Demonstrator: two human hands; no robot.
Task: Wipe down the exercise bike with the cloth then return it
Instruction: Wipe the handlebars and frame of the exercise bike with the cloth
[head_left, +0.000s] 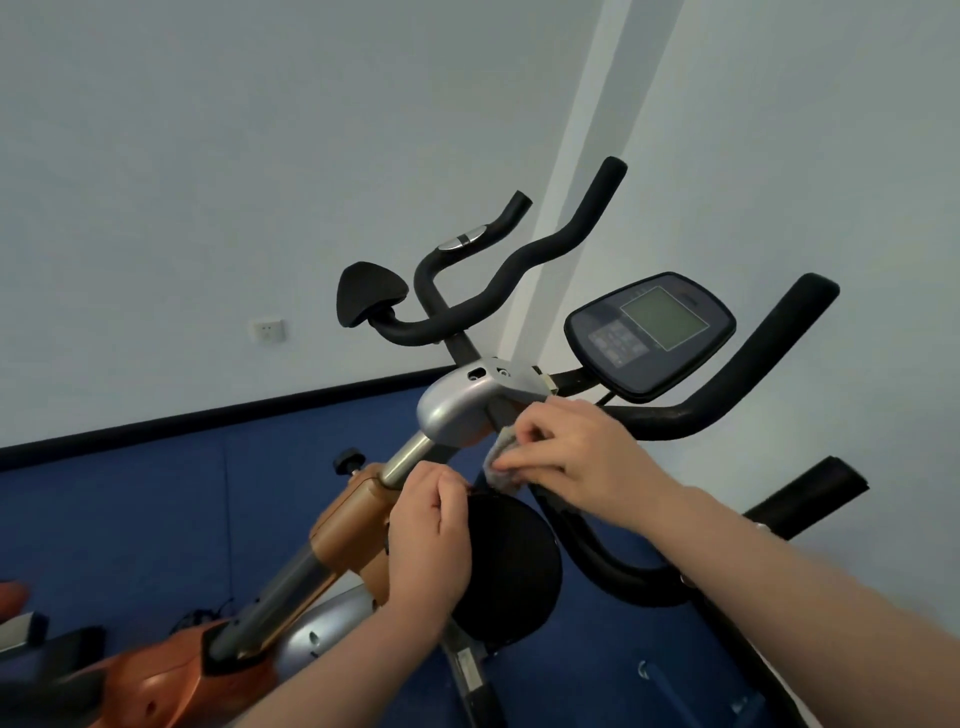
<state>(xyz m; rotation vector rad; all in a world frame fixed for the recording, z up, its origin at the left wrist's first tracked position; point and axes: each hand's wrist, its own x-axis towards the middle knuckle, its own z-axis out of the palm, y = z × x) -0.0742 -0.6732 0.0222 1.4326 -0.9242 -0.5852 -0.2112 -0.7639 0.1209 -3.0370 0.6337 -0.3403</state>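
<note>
The exercise bike (457, 405) fills the middle of the view, with black foam handlebars (524, 260), a silver clamp housing and a dark console (649, 332). My right hand (576, 457) pinches a small grey cloth (501, 460) against the black bar just below the silver housing. My left hand (431, 535) is curled round the edge of a round black pad (514, 566) beside the orange stem collar (353, 525). Most of the cloth is hidden under my fingers.
A steel post (291, 582) runs down to the orange frame (156, 680) at lower left. Blue floor (156, 509) lies behind, with a black skirting and a pale wall bearing a socket (269, 330). More black bars (810, 493) stand at right.
</note>
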